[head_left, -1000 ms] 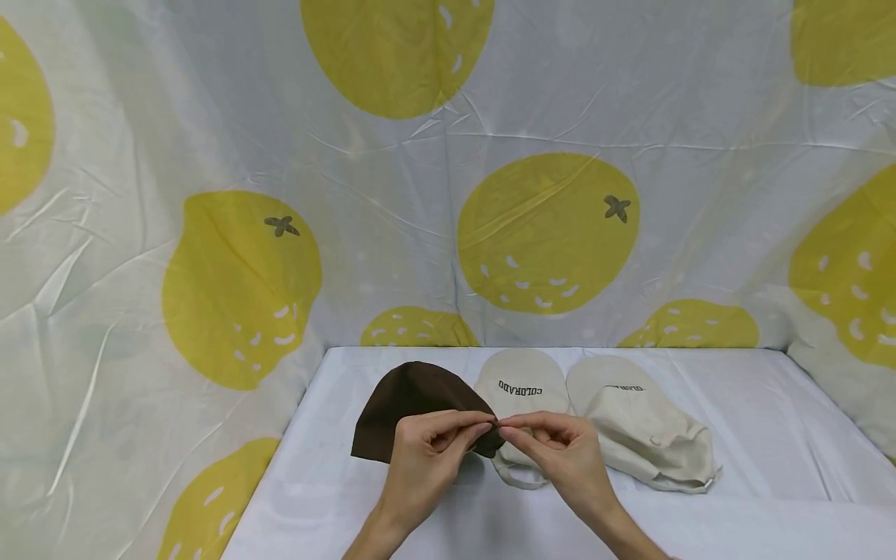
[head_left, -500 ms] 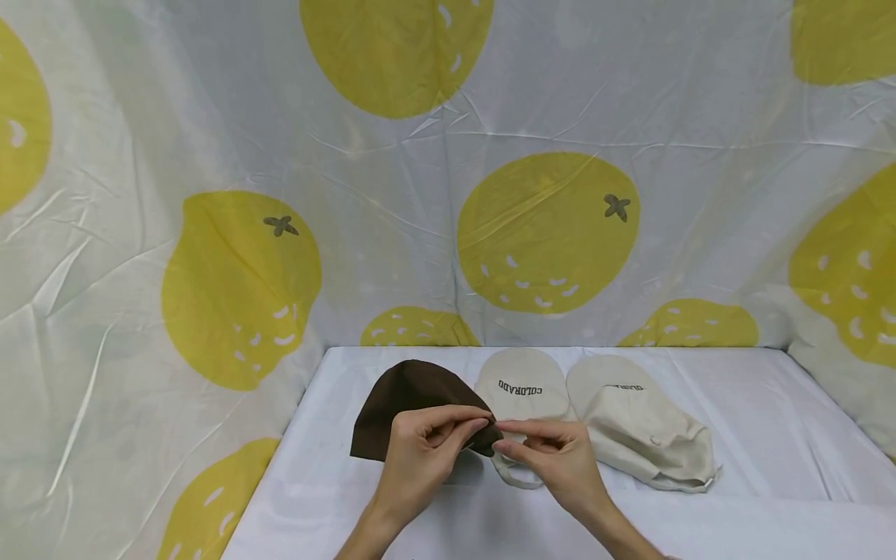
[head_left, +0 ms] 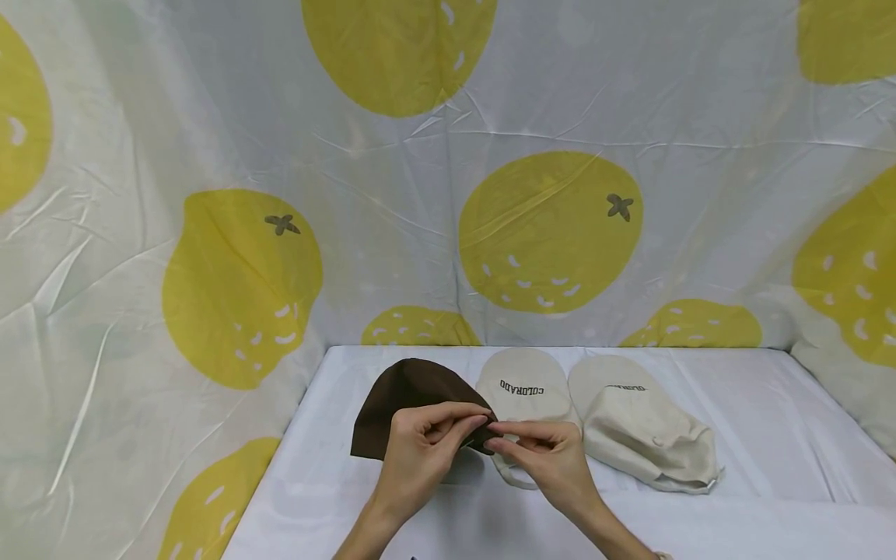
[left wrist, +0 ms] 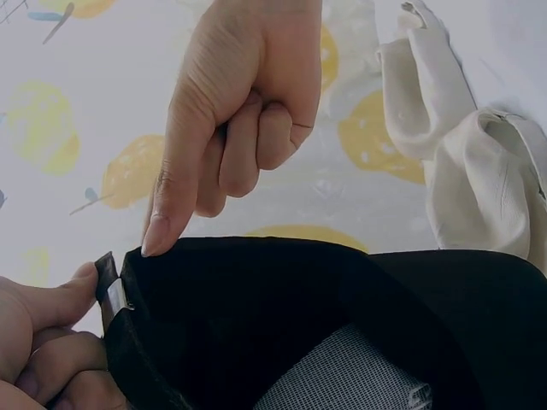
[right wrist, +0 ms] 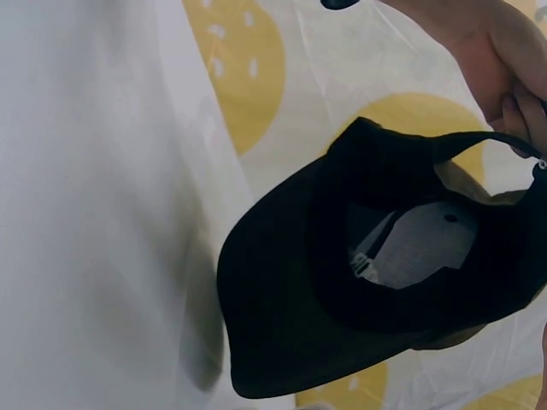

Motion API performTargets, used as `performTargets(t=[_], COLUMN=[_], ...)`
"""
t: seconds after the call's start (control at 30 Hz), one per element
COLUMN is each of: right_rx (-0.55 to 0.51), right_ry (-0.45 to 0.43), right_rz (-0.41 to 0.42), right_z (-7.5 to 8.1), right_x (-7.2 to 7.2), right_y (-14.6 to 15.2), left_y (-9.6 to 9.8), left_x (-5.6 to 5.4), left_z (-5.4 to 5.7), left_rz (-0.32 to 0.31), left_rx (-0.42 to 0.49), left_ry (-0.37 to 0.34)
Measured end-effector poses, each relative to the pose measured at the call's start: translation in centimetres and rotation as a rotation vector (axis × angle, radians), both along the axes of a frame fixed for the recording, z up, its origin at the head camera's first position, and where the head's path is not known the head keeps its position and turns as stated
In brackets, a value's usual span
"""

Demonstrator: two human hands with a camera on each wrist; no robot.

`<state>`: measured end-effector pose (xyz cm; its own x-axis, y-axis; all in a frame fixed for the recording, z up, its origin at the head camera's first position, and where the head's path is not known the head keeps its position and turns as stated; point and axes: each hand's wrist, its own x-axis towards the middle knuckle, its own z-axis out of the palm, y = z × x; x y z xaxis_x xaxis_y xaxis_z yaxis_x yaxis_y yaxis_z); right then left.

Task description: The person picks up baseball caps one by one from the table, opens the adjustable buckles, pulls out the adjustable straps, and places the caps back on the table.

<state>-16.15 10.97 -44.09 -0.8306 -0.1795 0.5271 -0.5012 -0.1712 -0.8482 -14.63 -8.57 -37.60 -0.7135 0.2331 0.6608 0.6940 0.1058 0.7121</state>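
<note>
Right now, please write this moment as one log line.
left hand: pinches brown cap; right hand: pinches same cap; two beige caps: lie on white surface

head: even light, soft shadows | sheen on curtain (head_left: 388, 210) | wrist views: dimmer, cap (right wrist: 342, 290) near-black

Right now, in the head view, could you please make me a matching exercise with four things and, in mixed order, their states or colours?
1. brown cap
2. middle cap
3. rightmost cap
4. backdrop

A. lettering partly hidden
B. yellow fruit print
C. pinched by left hand and right hand
D. COLORADO fully visible

Pairs: 1-C; 2-D; 3-A; 4-B
</note>
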Motion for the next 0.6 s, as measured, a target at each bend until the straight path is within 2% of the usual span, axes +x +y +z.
performTargets(t=[0.1, 0.37, 0.6], right_rx=[0.003, -0.028, -0.024], right_ry=[0.014, -0.003, 0.045], right_rz=[-0.004, 0.013, -0.002], right_z=[-0.04, 0.08, 0.37], right_x=[-0.06, -0.09, -0.18], right_y=[-0.1, -0.26, -0.63], left_y=[-0.03, -0.03, -0.25], left_x=[0.0, -0.18, 0.09], left_z=[0.05, 0.32, 0.78], left_rz=[0.012, 0.022, 0.054], left_rx=[-0.006, -0.02, -0.033], left_ry=[-0.023, -0.012, -0.11])
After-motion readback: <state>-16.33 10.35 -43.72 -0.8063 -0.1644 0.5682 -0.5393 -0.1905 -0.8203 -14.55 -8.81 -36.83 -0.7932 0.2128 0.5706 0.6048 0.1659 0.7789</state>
